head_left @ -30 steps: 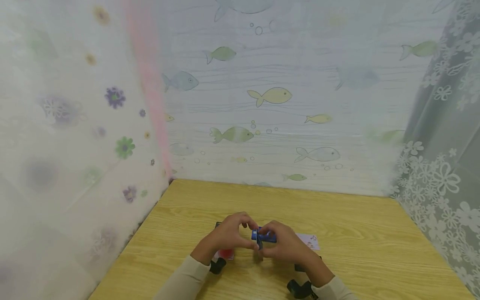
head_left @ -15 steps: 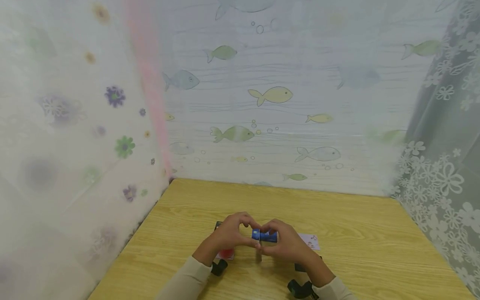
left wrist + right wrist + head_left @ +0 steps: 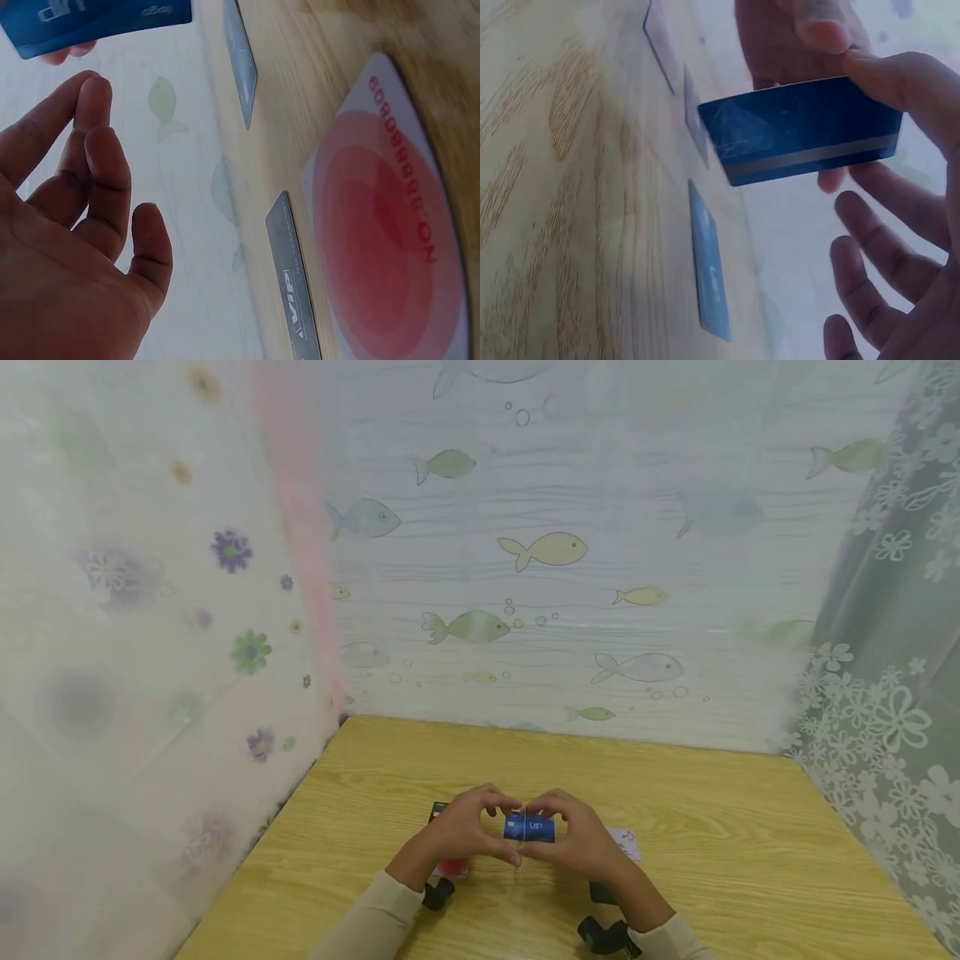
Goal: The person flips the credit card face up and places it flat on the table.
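Note:
A blue plastic card (image 3: 802,127) is raised over the table, seen edge-on in the head view. My right hand (image 3: 585,839) pinches it by its edges between thumb and index finger; the other fingers are spread. Its striped back faces the right wrist camera, and its lettered face (image 3: 97,22) shows in the left wrist view. My left hand (image 3: 465,831) is close beside it with bent, loose fingers; the index fingertip is just apart from the card, and the thumb is hidden in the left wrist view. A second blue card (image 3: 538,828), marked VIP, lies beyond on the table.
A red-circled card (image 3: 382,217) and a black VIP card (image 3: 292,277) lie at the left. On the right are a pale patterned card (image 3: 626,843) and a dark one (image 3: 602,893). Printed curtains (image 3: 480,527) border the wooden table (image 3: 712,843).
The raised card has turned from showing a dark face to edge-on. My right hand has shifted slightly up, and more of the blue card on the table shows. The left hand has barely moved.

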`<state>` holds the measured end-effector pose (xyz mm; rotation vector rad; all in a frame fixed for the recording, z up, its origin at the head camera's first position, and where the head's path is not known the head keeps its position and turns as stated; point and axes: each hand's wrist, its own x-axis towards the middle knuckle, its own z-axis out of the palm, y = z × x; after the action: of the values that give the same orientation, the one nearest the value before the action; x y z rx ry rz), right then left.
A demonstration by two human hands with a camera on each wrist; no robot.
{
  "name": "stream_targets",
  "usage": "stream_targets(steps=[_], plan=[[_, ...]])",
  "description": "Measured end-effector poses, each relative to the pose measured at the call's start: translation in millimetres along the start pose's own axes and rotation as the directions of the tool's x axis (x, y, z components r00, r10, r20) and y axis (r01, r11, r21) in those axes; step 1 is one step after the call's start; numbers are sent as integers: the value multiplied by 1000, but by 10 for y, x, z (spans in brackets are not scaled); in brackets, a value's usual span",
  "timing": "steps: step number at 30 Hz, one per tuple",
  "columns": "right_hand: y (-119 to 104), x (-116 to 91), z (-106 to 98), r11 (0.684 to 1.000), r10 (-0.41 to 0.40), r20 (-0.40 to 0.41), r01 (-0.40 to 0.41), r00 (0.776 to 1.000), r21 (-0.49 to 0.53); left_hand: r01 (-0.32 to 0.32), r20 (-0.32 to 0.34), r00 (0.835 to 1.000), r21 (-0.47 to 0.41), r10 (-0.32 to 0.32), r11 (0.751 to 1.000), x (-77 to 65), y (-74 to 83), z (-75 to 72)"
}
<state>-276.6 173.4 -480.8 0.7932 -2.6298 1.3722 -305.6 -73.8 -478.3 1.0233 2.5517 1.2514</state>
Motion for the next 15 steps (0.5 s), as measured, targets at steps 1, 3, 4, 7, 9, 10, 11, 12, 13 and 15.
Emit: stream_targets(steps=[1,3,4,7,9,10,11,12,13,15], plan=[[4,0,1,1000,8,-12,-8,1000,12,2,5,1000,3,-2,1000,4,-9,9],[10,1,2,999,17,-30,-17,999,33,6,14,1000,3,-6,1000,10,-23,24],[12,1,2,999,22,-36,-20,999,47,7,17,1000,6,-7,1000,12,-32,33],[14,3,2,997,19,-41,-16,999,72,17,22,1000,18,-17,1000,16,-47,46],[12,5,-3,997,9,-39,-6,999,72,29,18,999,28,-29,999,13,-47,45],[11,5,-7,998,7,-39,-4,999,69,36,15,999,32,-36,999,13,-48,44],[14,5,-12,998,3,-40,0,999,65,44,11,999,32,-44,999,14,-46,42],[15,4,-20,998,4,-42,-1,999,58,49,8,999,32,-49,998,14,-48,39],[19,4,-27,999,4,-45,-2,999,51,55,5,998,31,-55,998,14,-49,37],[26,1,-45,999,10,-48,-8,999,42,60,0,998,29,-60,998,18,-55,31]])
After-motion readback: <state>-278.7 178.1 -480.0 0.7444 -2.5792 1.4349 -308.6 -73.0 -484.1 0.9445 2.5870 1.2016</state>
